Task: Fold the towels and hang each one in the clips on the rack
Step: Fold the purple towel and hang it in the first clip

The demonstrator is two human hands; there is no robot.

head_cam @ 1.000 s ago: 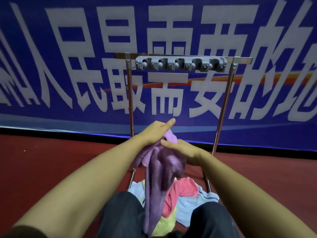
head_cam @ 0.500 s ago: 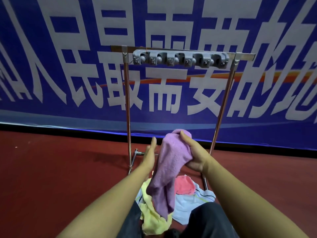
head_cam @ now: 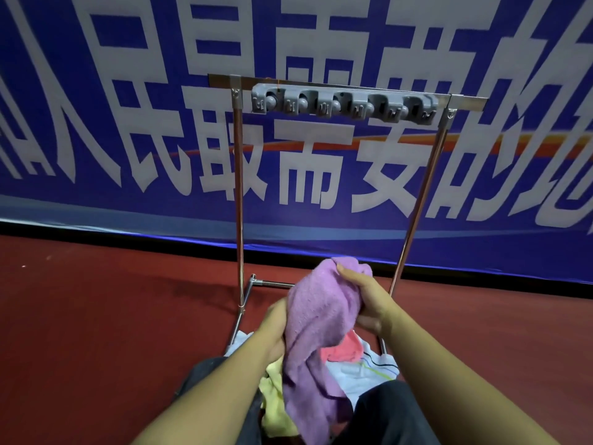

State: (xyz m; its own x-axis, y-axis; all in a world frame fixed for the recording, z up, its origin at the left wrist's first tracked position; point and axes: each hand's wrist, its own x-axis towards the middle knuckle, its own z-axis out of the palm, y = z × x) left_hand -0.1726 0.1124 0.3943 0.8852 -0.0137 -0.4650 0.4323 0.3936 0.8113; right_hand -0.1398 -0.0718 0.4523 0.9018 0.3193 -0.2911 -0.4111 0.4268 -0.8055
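Note:
A purple towel hangs bunched in front of me, below the rack. My right hand grips its upper end, thumb over the top fold. My left hand holds the towel's left edge lower down, its fingers hidden behind the cloth. The metal rack stands on the floor ahead, and its grey clip bar across the top holds nothing. Beneath the towel lie a pink towel, a yellow towel and a white striped towel in a heap.
A blue banner with large white characters hangs right behind the rack. Red floor spreads to both sides. My knees in dark trousers sit close against the towel heap.
My left hand has dropped and closed onto the towel's left edge, where before it stood open beside it. The right hand keeps its grip, slightly lower.

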